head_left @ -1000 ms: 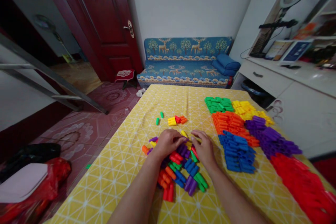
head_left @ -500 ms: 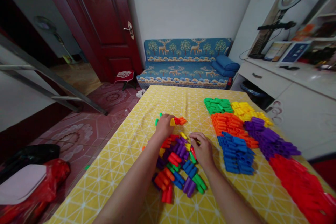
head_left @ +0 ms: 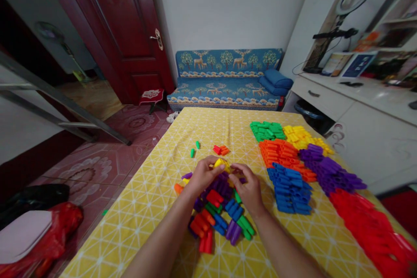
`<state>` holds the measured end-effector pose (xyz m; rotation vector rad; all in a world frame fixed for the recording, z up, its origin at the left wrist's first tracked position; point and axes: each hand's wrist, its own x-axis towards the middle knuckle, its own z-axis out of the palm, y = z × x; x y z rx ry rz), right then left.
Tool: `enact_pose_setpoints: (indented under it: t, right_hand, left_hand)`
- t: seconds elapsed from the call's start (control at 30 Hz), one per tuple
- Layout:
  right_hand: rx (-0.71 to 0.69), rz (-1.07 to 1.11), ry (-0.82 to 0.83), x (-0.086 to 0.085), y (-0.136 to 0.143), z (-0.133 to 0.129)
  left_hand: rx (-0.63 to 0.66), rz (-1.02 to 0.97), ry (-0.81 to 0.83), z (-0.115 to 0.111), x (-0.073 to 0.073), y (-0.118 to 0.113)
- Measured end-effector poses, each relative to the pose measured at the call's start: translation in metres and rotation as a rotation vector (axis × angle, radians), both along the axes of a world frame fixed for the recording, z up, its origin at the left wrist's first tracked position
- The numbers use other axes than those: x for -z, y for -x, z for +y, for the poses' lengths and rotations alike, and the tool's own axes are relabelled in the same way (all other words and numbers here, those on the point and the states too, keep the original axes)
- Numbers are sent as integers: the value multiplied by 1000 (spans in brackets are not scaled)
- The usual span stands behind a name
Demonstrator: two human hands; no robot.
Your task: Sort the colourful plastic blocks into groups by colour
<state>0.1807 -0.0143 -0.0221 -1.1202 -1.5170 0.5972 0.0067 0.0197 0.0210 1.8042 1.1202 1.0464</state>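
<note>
My left hand (head_left: 204,175) is closed on yellow plastic tube-shaped blocks (head_left: 221,163) above the far side of a mixed pile. My right hand (head_left: 249,186) meets it from the right, its fingertips pinched at the right end of the same yellow blocks; the exact contact is partly hidden. Beneath both hands lie purple blocks (head_left: 222,187). Nearer to me are red blocks (head_left: 214,198), orange blocks (head_left: 202,221), blue blocks (head_left: 233,210) and green blocks (head_left: 246,227). Beyond my left hand rests a small red and orange cluster (head_left: 221,150).
Colour-sorted stacks stand on the right of the yellow tablecloth (head_left: 146,226): green (head_left: 267,130), yellow (head_left: 298,136), orange (head_left: 282,155), purple (head_left: 332,169), blue (head_left: 291,191) and red (head_left: 368,226). Two loose green pieces (head_left: 194,149) lie at the left. A blue sofa (head_left: 224,84) stands beyond the table.
My left hand has drawn back toward me and right with yellow blocks, away from the red and orange cluster. My right hand has shifted slightly left, so the hands now meet.
</note>
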Motion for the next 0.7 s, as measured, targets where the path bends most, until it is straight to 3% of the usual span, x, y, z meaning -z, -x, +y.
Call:
enact_pose_setpoints:
  t: [0.17,0.4,0.53,0.7]
  right_hand:
    - [-62,-55,-81,-5,2,-8]
    - [-18,61,24,2,0,-6]
    - [13,155,74,4,1,-4]
    - [9,0,-25,0,2,-7]
  left_hand:
    - [67,21,-83,-31,0,-10]
    - [81,57,-141,-30,3,-10]
    - [-40,-108,-58,-29,14,-10]
    - [-75,-325,117,-30,21,-13]
